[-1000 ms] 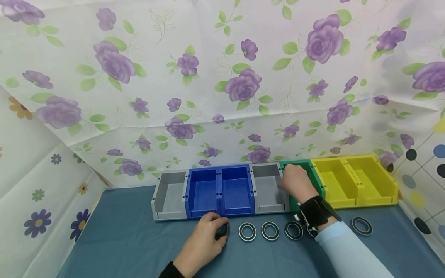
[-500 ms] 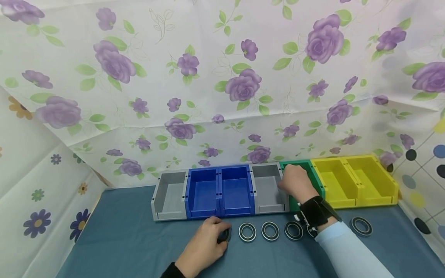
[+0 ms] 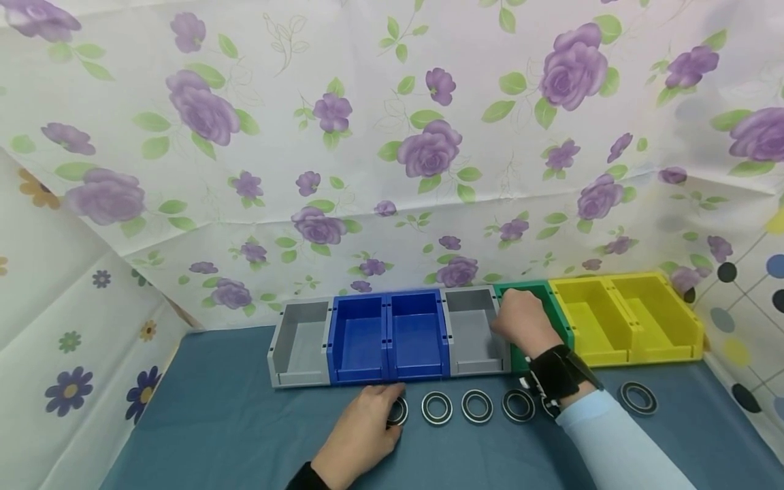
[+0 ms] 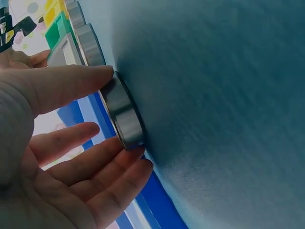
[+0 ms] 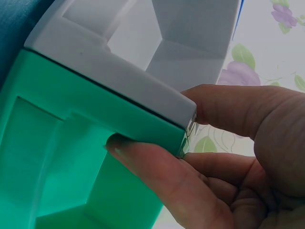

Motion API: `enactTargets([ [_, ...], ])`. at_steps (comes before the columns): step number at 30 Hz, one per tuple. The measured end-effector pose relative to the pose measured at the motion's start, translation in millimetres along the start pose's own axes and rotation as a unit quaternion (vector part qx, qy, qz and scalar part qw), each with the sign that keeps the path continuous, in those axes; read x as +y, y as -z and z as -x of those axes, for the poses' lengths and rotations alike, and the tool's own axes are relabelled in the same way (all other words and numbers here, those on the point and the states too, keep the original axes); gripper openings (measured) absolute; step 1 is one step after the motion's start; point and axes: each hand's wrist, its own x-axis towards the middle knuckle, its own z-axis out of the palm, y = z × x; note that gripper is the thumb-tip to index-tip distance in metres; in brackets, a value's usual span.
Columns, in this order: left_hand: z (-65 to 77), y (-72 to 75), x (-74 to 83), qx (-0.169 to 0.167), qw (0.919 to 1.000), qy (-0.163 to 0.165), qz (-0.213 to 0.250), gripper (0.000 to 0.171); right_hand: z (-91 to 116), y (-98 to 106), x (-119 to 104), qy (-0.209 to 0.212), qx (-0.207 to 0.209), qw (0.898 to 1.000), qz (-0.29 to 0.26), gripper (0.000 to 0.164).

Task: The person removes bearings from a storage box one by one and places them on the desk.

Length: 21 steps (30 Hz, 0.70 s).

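In the head view my left hand [image 3: 361, 429] is around a ring-shaped metal ball bearing [image 3: 404, 412] that lies on the blue cloth before the blue bins. The left wrist view has the thumb on one side of this bearing's shiny rim [image 4: 125, 114] and fingertips on the opposite side. My right hand [image 3: 523, 320] reaches to where the light grey bin [image 3: 474, 366] meets the green bin [image 3: 554, 309]. Seen from the right wrist, its thumb and a finger pinch the two adjoining bin walls [image 5: 157, 105], one finger inside the green bin.
Several more bearings lie in a row, such as one just right of the left hand [image 3: 450, 410] and one at far right [image 3: 650, 404]. Blue bins [image 3: 358, 338], another grey bin [image 3: 303, 340] and yellow bins [image 3: 658, 320] complete the row against the floral backdrop [image 3: 367, 170].
The bearing at my left hand has gone from tilted to lying flatter, and that hand has shifted slightly right with its fingers opening a little. My right hand has stayed at the bins.
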Motion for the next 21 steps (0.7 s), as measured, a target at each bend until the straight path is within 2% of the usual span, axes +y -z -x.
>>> enactTargets([
  [3, 1.3, 0.5, 0.5, 0.0, 0.9999, 0.011, 0.012, 0.058, 1, 0, 1, 0.0, -0.001, 1.0, 0.001, 0.013],
  [7, 3.9, 7.3, 2.0, 0.028, 0.9989, 0.021, 0.033, 0.057, 3, 1, 4, 0.011, 0.003, 1.0, 0.007, 0.016],
  [12, 8.5, 24.1, 5.9, 0.115, 0.9916, 0.04, 0.044, 0.056, 4, 2, 17, 0.031, -0.004, 1.0, -0.001, 0.035],
  [15, 12.4, 34.4, 6.4, 0.2, 0.9787, 0.038, 0.027, 0.051, 10, 4, 27, 0.041, 0.003, 0.999, -0.023, 0.043],
  [17, 15.7, 41.8, 6.3, 0.256, 0.966, 0.033, 0.004, 0.046, 19, 8, 30, 0.053, 0.021, 0.998, -0.036, 0.052],
  [18, 17.5, 45.7, 6.2, 0.282, 0.959, 0.031, -0.01, 0.044, 25, 10, 31, 0.058, 0.033, 0.997, -0.042, 0.062],
  [21, 24.3, 57.2, 7.1, 0.325, 0.944, 0.037, -0.041, 0.046, 45, 18, 31, 0.095, 0.073, 0.991, -0.052, 0.088],
])
